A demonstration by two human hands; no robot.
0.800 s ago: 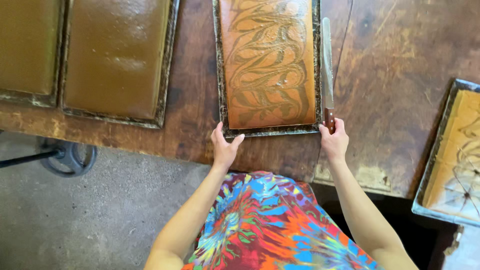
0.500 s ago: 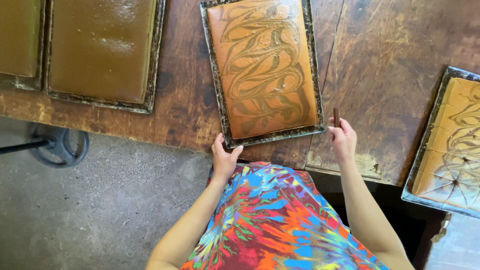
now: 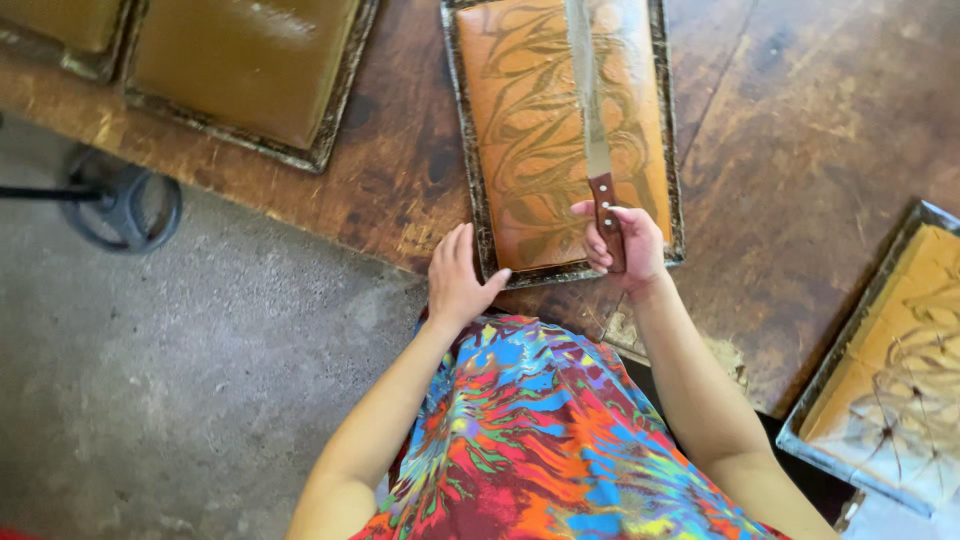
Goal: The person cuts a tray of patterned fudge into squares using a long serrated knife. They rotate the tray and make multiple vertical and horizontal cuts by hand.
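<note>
Head view
Knife (image 3: 592, 120): long pale blade, brown riveted handle, lying lengthwise over the swirled orange tray (image 3: 470, 150).
Right hand (image 3: 625, 245): fingers curled around the handle.
Left hand (image 3: 458, 278): spread, resting on the tray's near corner.
Desk (image 3: 800, 150): worn dark wood; grey concrete floor (image 3: 180, 380) left of the tray.

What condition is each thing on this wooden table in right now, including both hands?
Long knife with brown wooden handle: held, blade lying lengthwise over the swirled slab.
Orange-brown swirled slab in dark metal tray: whole, no cuts visible.
Right hand: closed round the knife handle.
Left hand: open, resting at the tray's corner.
Plain brown slab tray: smooth, uncut.
</note>
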